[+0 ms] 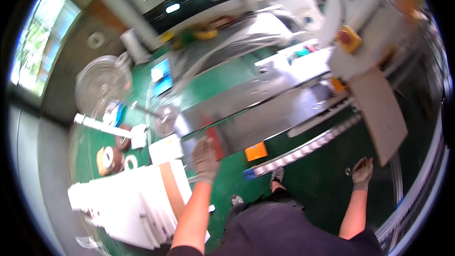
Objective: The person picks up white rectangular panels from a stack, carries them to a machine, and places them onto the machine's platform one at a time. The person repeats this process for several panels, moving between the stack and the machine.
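My left hand [205, 162], in a pale work glove, is over the near left end of a long shiny metal table [270, 114]. Its fingers look stretched out, though blurred. Right beside them lies a red strip-like thing [214, 143]; whether they touch it I cannot tell. My right hand [363, 172], gloved too, hangs low on the right, away from the table. Its fingers are loosely bent and apart, with nothing seen in them. Nearest to it is the lower end of a tilted brown board [381, 118].
White boxes or panels [128, 199] are stacked at lower left, with tape rolls [112, 158] and a fan [103, 85] beyond. A roller rail [303, 149] runs along the table's near side, close to an orange box [256, 151]. A machine with a yellow-and-red button [348, 39] stands right.
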A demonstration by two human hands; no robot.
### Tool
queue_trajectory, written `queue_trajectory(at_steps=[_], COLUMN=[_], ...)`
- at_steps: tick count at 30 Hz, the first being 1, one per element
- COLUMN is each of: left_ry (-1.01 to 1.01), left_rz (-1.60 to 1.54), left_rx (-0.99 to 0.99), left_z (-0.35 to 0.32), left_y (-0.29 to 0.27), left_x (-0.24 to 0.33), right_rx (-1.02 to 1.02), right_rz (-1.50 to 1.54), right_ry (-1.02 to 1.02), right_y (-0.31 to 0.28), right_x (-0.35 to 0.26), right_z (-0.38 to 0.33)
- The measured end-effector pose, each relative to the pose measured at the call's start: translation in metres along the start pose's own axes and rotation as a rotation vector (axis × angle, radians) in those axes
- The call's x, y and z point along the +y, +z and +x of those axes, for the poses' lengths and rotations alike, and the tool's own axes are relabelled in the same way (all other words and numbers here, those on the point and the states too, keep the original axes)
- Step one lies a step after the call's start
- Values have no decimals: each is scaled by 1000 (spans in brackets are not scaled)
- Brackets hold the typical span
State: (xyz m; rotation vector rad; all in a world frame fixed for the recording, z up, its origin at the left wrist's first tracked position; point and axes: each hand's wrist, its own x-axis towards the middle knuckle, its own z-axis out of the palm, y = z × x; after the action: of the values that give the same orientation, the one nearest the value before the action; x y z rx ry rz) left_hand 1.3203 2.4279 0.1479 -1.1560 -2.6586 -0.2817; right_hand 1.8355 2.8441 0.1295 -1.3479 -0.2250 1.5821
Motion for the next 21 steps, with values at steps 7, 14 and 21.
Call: queue_trajectory(at_steps=[7,14,21], left_ry=[-28,-982,-1834], left_rz=[-215,167,-696], left_rx=[-185,360,997], left_z=[-79,-390,-561], left_y=[-70,-62,-119], left_x=[-46,-261,-308], right_rx=[-875,-1361,-684], right_rz=[-973,-1682,-1704], right_ry=[227,-69,225], right_y=[18,-82,-132], right_x=[230,283,248], right_z=[-145,-215,-184])
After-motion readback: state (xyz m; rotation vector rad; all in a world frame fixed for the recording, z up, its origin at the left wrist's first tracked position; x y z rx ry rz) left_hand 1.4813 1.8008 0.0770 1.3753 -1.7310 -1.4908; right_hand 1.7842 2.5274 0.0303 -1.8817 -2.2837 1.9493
